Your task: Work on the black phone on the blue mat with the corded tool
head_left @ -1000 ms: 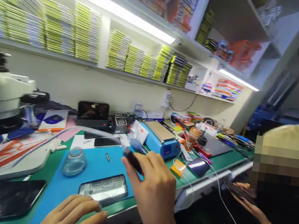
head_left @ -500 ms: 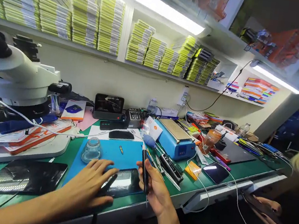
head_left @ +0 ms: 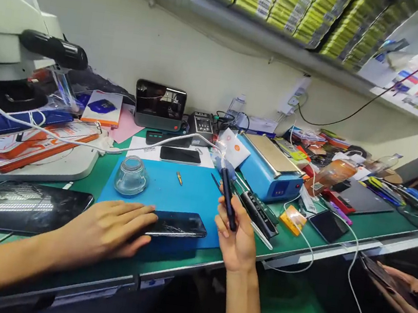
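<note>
My left hand (head_left: 113, 228) is closed over the left end of a dark smartphone (head_left: 179, 225), fingers on top and thumb along the near side. The phone's near edge looks raised above the blue mat (head_left: 162, 186). In my right hand (head_left: 237, 233), a black pen-shaped tool (head_left: 228, 198) is held between fingers and palm. A white cable (head_left: 164, 142) seems to run to the tool's upper end. Beyond my left hand stands a glass jar (head_left: 131, 176). A small brass-coloured tip (head_left: 179, 178) lies on the mat.
A microscope (head_left: 0, 39) and a black tablet (head_left: 26, 208) are at the left. A blue heating plate unit (head_left: 269, 170), several hand tools and an orange box (head_left: 292, 220) lie to the right. Another person's hands (head_left: 403, 292) hold a phone at far right.
My view has tilted down toward the bench. My left hand's spread fingers have drawn together over the phone's left end. My right hand still holds the black tool.
</note>
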